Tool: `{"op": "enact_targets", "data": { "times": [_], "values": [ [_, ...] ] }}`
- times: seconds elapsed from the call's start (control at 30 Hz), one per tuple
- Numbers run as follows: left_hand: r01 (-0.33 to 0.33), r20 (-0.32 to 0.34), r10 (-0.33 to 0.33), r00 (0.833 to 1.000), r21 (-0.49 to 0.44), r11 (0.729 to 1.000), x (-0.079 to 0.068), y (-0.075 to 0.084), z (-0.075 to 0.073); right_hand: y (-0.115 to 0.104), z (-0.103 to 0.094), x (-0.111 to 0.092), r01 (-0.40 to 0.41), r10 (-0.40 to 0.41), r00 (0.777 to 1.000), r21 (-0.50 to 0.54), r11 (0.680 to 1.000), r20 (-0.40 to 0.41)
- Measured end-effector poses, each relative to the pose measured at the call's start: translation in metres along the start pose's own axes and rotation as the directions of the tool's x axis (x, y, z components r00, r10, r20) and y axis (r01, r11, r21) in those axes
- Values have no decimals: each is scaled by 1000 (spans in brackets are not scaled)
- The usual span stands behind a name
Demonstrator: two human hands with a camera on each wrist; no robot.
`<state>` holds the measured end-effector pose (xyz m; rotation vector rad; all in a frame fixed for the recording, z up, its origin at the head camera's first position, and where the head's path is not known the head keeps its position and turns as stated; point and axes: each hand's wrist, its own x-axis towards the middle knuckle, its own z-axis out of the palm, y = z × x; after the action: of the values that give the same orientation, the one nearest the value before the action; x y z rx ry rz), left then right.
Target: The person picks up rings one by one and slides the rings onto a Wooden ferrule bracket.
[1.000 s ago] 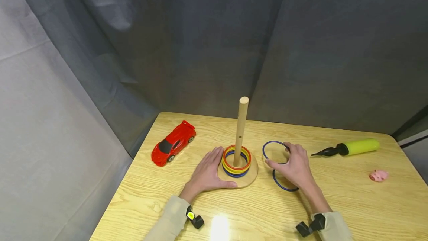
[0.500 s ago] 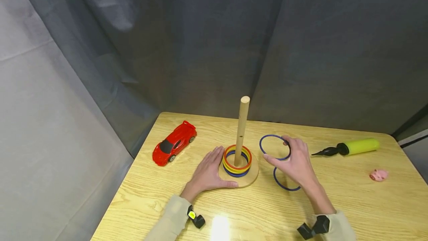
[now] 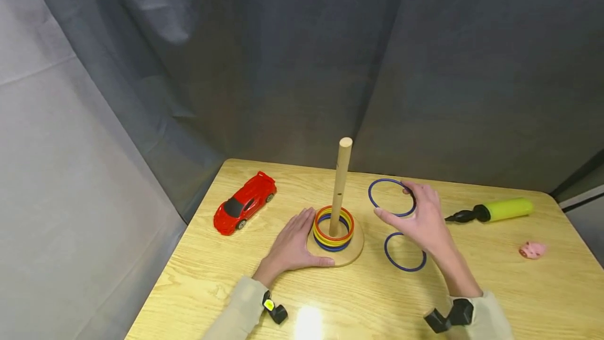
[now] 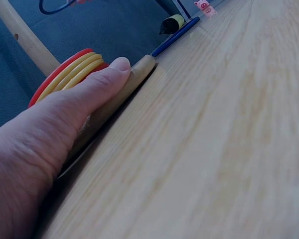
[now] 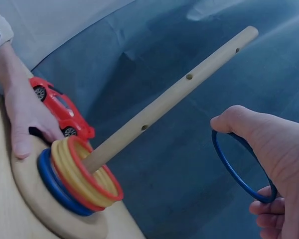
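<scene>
My right hand point(image 3: 422, 219) holds a blue ring point(image 3: 369, 193) pinched between thumb and fingers, raised to the right of the wooden peg point(image 3: 341, 182). Below that hand, a second blue ring point(image 3: 406, 269) lies flat on the table. The peg stands upright on a round wooden base point(image 3: 357, 240). Around its foot is a stack of rings: a red ring point(image 5: 109, 195) on top, yellow rings point(image 5: 65, 154) with red among them, and blue point(image 5: 60, 190) at the bottom. My left hand point(image 3: 292, 243) rests against the base's left edge, fingers straight and thumb point(image 4: 102, 84) laid along the near rim.
A red toy car point(image 3: 245, 202) stands at the left of the wooden table point(image 3: 212, 282). To the right lie a green hand pump point(image 3: 507, 209) with a black nozzle and a small pink pig point(image 3: 533, 250). A dark curtain point(image 3: 283, 67) hangs behind the table.
My right hand has lifted the blue ring up and away from the table, moving slightly to the right. The lower blue ring now shows whole. My left hand stays at the base.
</scene>
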<state>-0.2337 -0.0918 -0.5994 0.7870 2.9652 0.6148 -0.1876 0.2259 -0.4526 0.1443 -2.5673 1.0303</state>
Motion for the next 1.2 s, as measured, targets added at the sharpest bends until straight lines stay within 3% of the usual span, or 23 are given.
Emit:
{"op": "enact_targets", "data": {
  "times": [0.37,0.73,0.97,1.2],
  "values": [
    [-18,-22,18,1000,2,1000,0,1,0,-45,-33,18,122,-118,984,26,992,-132],
    [-25,-13,25,1000,8,1000,1,-2,0,-91,-51,29,312,-283,916,62,948,-283],
    [-25,-17,25,1000,-2,1000,0,-2,-1,-115,-54,35,356,-321,905,87,930,-278],
    [-18,-6,18,1000,-13,1000,-2,-2,-1,-125,-44,41,411,-380,886,71,909,-264]
  ]
}}
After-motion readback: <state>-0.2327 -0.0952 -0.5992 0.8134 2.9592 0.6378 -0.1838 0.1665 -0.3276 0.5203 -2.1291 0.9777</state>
